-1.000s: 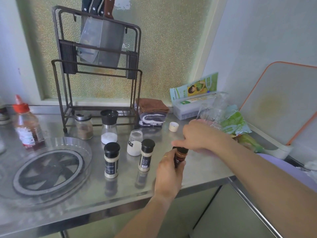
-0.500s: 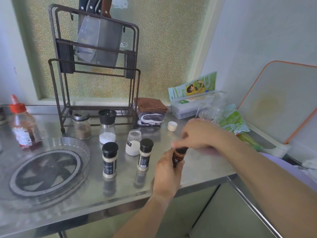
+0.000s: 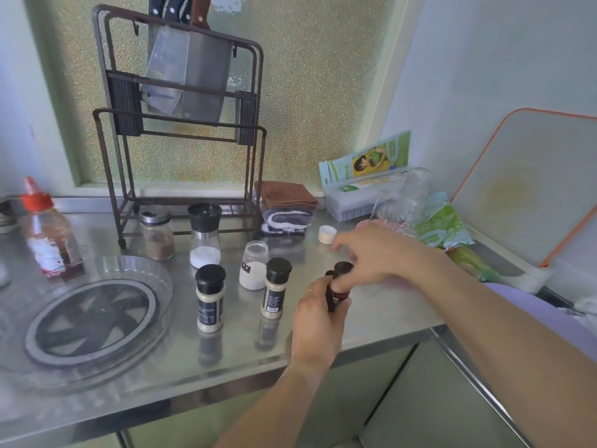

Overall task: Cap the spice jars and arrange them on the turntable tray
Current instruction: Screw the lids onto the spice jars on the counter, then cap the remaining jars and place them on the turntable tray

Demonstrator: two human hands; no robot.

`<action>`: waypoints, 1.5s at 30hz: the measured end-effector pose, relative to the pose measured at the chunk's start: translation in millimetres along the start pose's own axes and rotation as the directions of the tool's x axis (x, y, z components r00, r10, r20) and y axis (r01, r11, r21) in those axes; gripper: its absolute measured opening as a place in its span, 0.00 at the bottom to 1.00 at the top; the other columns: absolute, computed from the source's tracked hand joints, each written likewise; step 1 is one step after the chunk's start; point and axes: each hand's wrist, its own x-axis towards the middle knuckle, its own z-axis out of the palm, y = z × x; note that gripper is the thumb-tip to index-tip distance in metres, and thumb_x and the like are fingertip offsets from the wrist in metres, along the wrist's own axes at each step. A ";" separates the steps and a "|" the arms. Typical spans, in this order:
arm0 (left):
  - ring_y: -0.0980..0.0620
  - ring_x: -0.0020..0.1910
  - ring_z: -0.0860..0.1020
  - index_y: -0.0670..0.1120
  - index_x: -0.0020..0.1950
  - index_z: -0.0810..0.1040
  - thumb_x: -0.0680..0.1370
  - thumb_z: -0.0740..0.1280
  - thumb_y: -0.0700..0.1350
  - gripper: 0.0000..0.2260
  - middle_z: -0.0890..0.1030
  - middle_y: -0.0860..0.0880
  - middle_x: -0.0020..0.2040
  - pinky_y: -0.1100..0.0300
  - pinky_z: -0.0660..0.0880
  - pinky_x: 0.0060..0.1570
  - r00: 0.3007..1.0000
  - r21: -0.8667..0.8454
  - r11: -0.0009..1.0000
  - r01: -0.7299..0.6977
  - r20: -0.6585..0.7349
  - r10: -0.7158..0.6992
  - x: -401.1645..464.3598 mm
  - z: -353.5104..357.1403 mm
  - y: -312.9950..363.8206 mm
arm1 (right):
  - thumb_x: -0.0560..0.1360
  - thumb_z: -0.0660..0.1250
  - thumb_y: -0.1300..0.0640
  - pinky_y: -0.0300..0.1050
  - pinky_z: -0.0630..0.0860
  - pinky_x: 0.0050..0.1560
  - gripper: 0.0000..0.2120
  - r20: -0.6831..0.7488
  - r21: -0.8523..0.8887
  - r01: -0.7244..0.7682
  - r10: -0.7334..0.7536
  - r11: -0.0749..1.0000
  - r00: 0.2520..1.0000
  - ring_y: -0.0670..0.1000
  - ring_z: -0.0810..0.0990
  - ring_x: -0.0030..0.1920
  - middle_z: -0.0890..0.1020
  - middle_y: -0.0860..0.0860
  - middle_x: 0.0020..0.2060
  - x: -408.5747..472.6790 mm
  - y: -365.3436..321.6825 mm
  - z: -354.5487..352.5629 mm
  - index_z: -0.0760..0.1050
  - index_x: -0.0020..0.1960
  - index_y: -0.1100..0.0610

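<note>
My left hand (image 3: 318, 321) grips a small dark red spice jar (image 3: 334, 297) near the counter's front edge. My right hand (image 3: 378, 257) has its fingertips on the jar's black cap (image 3: 342, 268). Two capped jars of pale powder (image 3: 210, 299) (image 3: 276, 287) stand to the left. Behind them is an uncapped white-powder jar (image 3: 253, 265); its cream lid (image 3: 327, 234) lies apart on the counter. The clear turntable tray (image 3: 93, 318) sits at the left with nothing on it.
A salt grinder (image 3: 205, 236) and a brown-spice glass jar (image 3: 156, 236) stand before the knife rack (image 3: 181, 124). A red-capped sauce bottle (image 3: 48, 231) is far left. Folded cloths (image 3: 287, 208), a box, plastic bags and a leaning cutting board (image 3: 529, 189) fill the right.
My right hand has shifted on the jar's cap, the fingers now spread a little and the cap more exposed. The left hand still holds the jar in place.
</note>
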 end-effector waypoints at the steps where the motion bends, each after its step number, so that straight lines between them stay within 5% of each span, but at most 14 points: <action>1: 0.52 0.42 0.80 0.51 0.59 0.78 0.76 0.74 0.45 0.13 0.82 0.53 0.45 0.56 0.78 0.44 1.000 0.000 1.000 0.005 0.000 -0.005 -0.1 -0.1 0.0 | 0.63 0.73 0.34 0.56 0.76 0.59 0.27 0.016 -0.023 0.001 -0.001 1.000 1.000 0.53 0.79 0.53 0.80 0.45 0.45 -2.1 -1.9 -0.1 0.77 0.58 0.44; 5: 0.50 0.42 0.82 0.52 0.57 0.76 0.76 0.73 0.47 0.12 0.82 0.53 0.46 0.53 0.80 0.43 1.000 0.020 1.000 0.015 0.008 -0.015 -1.1 0.4 -1.2 | 0.63 0.74 0.40 0.54 0.81 0.50 0.17 -0.071 0.022 -0.011 0.013 1.000 0.997 0.52 0.82 0.43 0.84 0.47 0.41 3.1 1.2 13.6 0.81 0.49 0.45; 10: 0.46 0.48 0.81 0.47 0.60 0.75 0.77 0.72 0.49 0.14 0.83 0.49 0.49 0.51 0.76 0.47 1.000 0.144 0.989 0.017 0.018 -0.020 -2.3 -2.0 7.2 | 0.72 0.73 0.49 0.49 0.78 0.46 0.10 -0.077 0.000 0.001 -0.001 1.000 0.997 0.55 0.80 0.48 0.84 0.53 0.44 -1.4 -7.2 13.5 0.82 0.51 0.51; 16: 0.46 0.68 0.74 0.46 0.80 0.57 0.80 0.68 0.45 0.32 0.74 0.47 0.70 0.55 0.69 0.64 0.978 0.295 0.955 -0.024 0.207 -0.040 -18.0 -43.2 54.1 | 0.73 0.71 0.45 0.51 0.79 0.56 0.19 -0.043 -0.025 -0.018 0.016 1.000 0.999 0.56 0.81 0.57 0.84 0.53 0.54 -11.2 -16.0 7.2 0.79 0.62 0.52; 19: 0.48 0.63 0.76 0.51 0.74 0.69 0.80 0.64 0.46 0.21 0.78 0.50 0.65 0.56 0.71 0.60 0.964 0.317 0.922 -0.224 0.210 0.162 -22.5 -96.8 87.0 | 0.74 0.68 0.37 0.48 0.75 0.61 0.27 -0.069 0.062 -0.033 0.037 0.998 0.997 0.56 0.78 0.62 0.81 0.52 0.61 -15.9 -8.8 -4.2 0.73 0.69 0.47; 23: 0.50 0.55 0.79 0.52 0.63 0.78 0.79 0.67 0.50 0.13 0.79 0.53 0.58 0.56 0.74 0.55 0.930 0.484 0.794 -0.367 0.188 0.315 25.7 -166.8 109.4 | 0.74 0.68 0.34 0.50 0.77 0.60 0.24 -0.181 0.266 -0.028 0.079 0.963 0.980 0.51 0.81 0.55 0.83 0.46 0.53 -8.2 10.9 -26.2 0.77 0.64 0.46; 28: 0.49 0.59 0.77 0.55 0.67 0.76 0.78 0.68 0.53 0.17 0.78 0.51 0.60 0.54 0.74 0.58 0.885 0.613 0.671 -0.418 0.442 0.147 122.3 -204.8 96.1 | 0.75 0.71 0.41 0.48 0.73 0.64 0.27 -0.133 0.319 -0.048 0.095 0.947 0.987 0.53 0.78 0.62 0.81 0.50 0.63 34.9 22.2 -37.6 0.73 0.71 0.49; 31: 0.49 0.63 0.77 0.57 0.71 0.72 0.77 0.70 0.57 0.23 0.78 0.52 0.65 0.51 0.73 0.63 0.788 0.651 0.601 -0.464 0.613 -0.056 156.6 -202.7 68.2 | 0.77 0.72 0.46 0.46 0.71 0.65 0.28 -0.093 0.352 -0.080 0.120 0.933 0.988 0.54 0.76 0.67 0.77 0.52 0.69 76.0 34.0 -25.0 0.70 0.74 0.52; 33: 0.52 0.65 0.76 0.59 0.74 0.70 0.75 0.73 0.58 0.28 0.77 0.55 0.68 0.52 0.73 0.65 0.715 0.618 0.643 -0.453 0.682 -0.152 168.1 -196.1 54.4 | 0.77 0.72 0.48 0.47 0.71 0.66 0.30 -0.054 0.354 -0.115 0.143 0.928 0.988 0.55 0.74 0.69 0.74 0.53 0.72 106.2 41.5 -7.0 0.68 0.75 0.52; 39: 0.52 0.67 0.75 0.60 0.75 0.65 0.69 0.80 0.54 0.38 0.74 0.54 0.71 0.52 0.72 0.68 0.617 0.584 0.706 -0.401 0.742 -0.263 183.5 -170.4 13.5 | 0.75 0.72 0.48 0.52 0.74 0.65 0.31 -0.004 0.321 -0.212 0.225 0.923 0.974 0.60 0.74 0.69 0.75 0.58 0.70 175.8 50.4 45.6 0.67 0.72 0.58; 42: 0.50 0.64 0.76 0.58 0.73 0.68 0.68 0.81 0.53 0.37 0.76 0.55 0.67 0.53 0.74 0.64 0.599 0.589 0.708 -0.389 0.746 -0.292 186.7 -164.1 0.4 | 0.74 0.71 0.45 0.50 0.75 0.56 0.28 -0.011 0.303 -0.208 0.222 0.930 0.975 0.60 0.78 0.64 0.77 0.59 0.66 200.0 53.3 60.8 0.68 0.67 0.57; 45: 0.47 0.60 0.77 0.52 0.67 0.74 0.68 0.81 0.51 0.30 0.78 0.53 0.62 0.54 0.74 0.58 0.603 0.593 0.693 -0.411 0.747 -0.282 183.9 -161.6 -5.0 | 0.77 0.69 0.51 0.46 0.73 0.61 0.26 0.004 0.247 -0.181 0.186 0.952 0.983 0.59 0.76 0.68 0.77 0.56 0.69 204.2 53.0 64.4 0.70 0.73 0.54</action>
